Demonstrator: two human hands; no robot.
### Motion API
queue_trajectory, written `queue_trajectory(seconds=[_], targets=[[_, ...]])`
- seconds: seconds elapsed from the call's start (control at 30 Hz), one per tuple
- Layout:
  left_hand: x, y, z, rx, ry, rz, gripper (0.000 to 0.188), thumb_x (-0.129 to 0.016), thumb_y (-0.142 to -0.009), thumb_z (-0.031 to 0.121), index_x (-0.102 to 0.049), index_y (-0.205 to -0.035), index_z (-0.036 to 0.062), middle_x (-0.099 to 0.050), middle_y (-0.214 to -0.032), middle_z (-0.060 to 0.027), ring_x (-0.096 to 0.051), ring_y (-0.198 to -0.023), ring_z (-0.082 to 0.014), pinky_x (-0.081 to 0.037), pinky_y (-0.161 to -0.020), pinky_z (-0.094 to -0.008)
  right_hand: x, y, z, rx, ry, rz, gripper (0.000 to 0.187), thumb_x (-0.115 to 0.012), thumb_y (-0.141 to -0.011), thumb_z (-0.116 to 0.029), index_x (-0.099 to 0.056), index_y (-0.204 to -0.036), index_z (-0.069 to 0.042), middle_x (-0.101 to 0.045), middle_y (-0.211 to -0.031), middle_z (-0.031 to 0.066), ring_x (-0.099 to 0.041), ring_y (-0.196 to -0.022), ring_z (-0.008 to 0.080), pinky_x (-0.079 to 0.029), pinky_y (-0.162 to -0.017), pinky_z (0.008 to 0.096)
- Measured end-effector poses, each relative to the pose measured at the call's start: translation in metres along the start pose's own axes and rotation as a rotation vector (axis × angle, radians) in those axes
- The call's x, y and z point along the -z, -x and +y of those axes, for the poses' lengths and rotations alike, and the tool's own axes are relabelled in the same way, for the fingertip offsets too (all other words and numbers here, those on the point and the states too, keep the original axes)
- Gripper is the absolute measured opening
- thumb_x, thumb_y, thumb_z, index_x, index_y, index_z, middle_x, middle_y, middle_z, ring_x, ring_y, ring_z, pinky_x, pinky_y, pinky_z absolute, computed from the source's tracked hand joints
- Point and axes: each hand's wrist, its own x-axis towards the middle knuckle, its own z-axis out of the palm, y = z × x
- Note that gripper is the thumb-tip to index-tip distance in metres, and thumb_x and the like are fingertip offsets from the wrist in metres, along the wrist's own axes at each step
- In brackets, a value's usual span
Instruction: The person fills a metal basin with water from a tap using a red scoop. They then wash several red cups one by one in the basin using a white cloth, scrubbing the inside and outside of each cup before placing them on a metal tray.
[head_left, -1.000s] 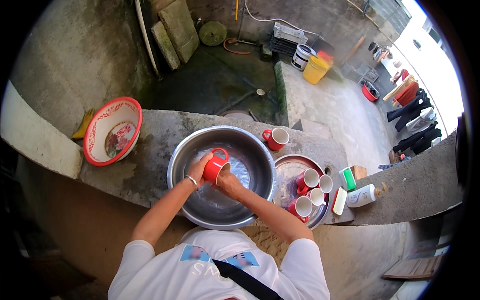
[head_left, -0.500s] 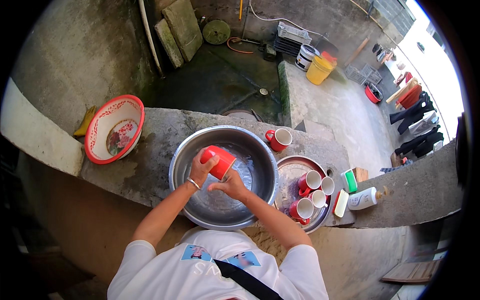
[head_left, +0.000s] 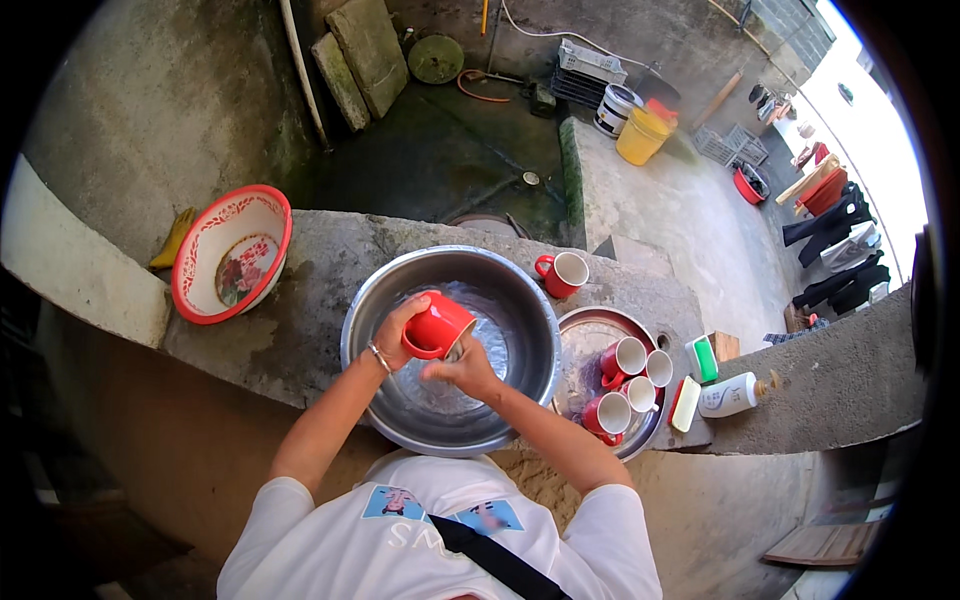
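Left hand [head_left: 396, 338] has fingers wrapped round a red mug [head_left: 437, 324] tipped over the steel basin [head_left: 430, 410], right hand [head_left: 470, 371] is at its mouth, fingertips hidden, can't tell if they grip. That one looks mid-job; four cups [head_left: 607, 414] sit on the tray [head_left: 580, 342], one more cup [head_left: 565, 276] on the ledge [head_left: 335, 250], done or waiting, no idea

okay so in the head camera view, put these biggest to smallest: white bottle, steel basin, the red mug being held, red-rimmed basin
1. Steel basin
2. Red-rimmed basin
Not ranked: held red mug and white bottle. They look close, and the mug is probably nearer the camera.
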Motion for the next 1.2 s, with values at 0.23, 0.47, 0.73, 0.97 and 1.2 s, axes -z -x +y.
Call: queue_trajectory(seconds=[0.23,0.47,0.73,0.97,1.2], targets=[[0.007,0.013,0.003,0.248,-0.037,0.037,0.05,-0.048,-0.086,0.048,-0.046,-0.122,0.0127,-0.053,-0.117,-0.0081,-0.054,-0.106,-0.0238,-0.045,-0.089,-0.0422,0.03,-0.004,0.013,0.273,0.832,-0.329,0.037,-0.066,-0.068,-0.001,-0.058,-0.103,-0.005,-0.06,-0.098,0.0184,-0.057,-0.091,0.0366,-0.048,-0.076,0.0403],[0.011,0.005,-0.001,-0.208,-0.578,0.021,0.044,-0.063,-0.081,0.037,-0.052,-0.111,0.0064,-0.054,-0.105,-0.0059,-0.053,-0.097,-0.0155,-0.044,-0.085,-0.0275,0.016,-0.006,-0.016,-0.297,0.065,-0.168,0.041,-0.076,-0.07,-0.013,-0.059,-0.107,-0.005,-0.061,-0.092,0.0012,-0.056,-0.086,0.011,-0.045,-0.074,0.0267],[0.019,0.002,-0.012,0.003,-0.468,0.489,0.042,-0.066,-0.076,0.039,-0.054,-0.102,0.009,-0.059,-0.09,-0.0075,-0.063,-0.072,-0.0207,-0.055,-0.054,-0.0402,0.056,-0.013,0.032,0.398,1.153,-0.449,0.053,-0.066,-0.067,-0.002,-0.049,-0.117,-0.005,-0.05,-0.12,0.0163,-0.048,-0.11,0.0307,-0.04,-0.092,0.0377],[0.062,-0.022,-0.027,-0.124,-0.594,0.636,0.05,-0.069,-0.072,0.042,-0.05,-0.101,0.0063,-0.059,-0.09,-0.0105,-0.063,-0.069,-0.0231,-0.054,-0.049,-0.0421,0.062,-0.004,0.054,-0.255,1.376,-0.096,0.06,-0.072,-0.064,-0.016,-0.046,-0.117,-0.007,-0.043,-0.115,0.0166,-0.041,-0.108,0.0386,-0.041,-0.087,0.0458],[0.049,-0.021,-0.032,-0.017,-0.654,0.634,0.054,-0.071,-0.069,0.042,-0.051,-0.102,0.0035,-0.059,-0.091,-0.012,-0.063,-0.073,-0.0232,-0.054,-0.051,-0.0428,0.07,-0.018,0.09,-0.215,1.089,-0.018,0.031,-0.051,-0.077,-0.004,-0.056,-0.107,-0.003,-0.061,-0.097,0.0163,-0.061,-0.081,0.0306,-0.049,-0.072,0.0385]])
